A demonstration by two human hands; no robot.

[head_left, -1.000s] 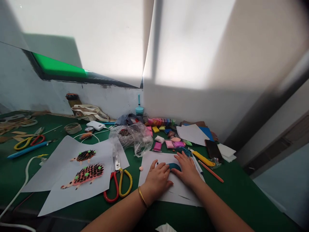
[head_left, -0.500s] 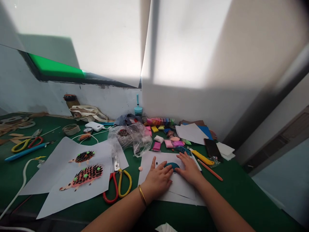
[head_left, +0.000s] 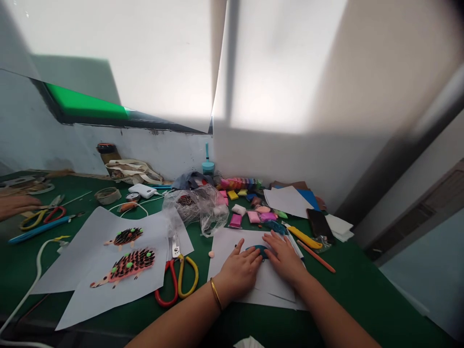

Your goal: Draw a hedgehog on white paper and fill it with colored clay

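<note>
White paper lies in front of me with a flat blue clay shape on it. My left hand rests over the paper, fingers spread, their tips on the left part of the blue shape. From the other side, my right hand touches the shape's right part, its fingers also apart. Both hands hide some of the clay. A small pale pink piece sits at the paper's left edge.
Scissors lie left of the paper, beside sheets with two hedgehog figures. Clay packets, a yellow cutter and an orange stick lie beyond and right. Another person's hand is at far left.
Another person's hand has come in at the far left, over the scissors there. My left hand has shifted slightly right, and both my hands remain on the blue clay.
</note>
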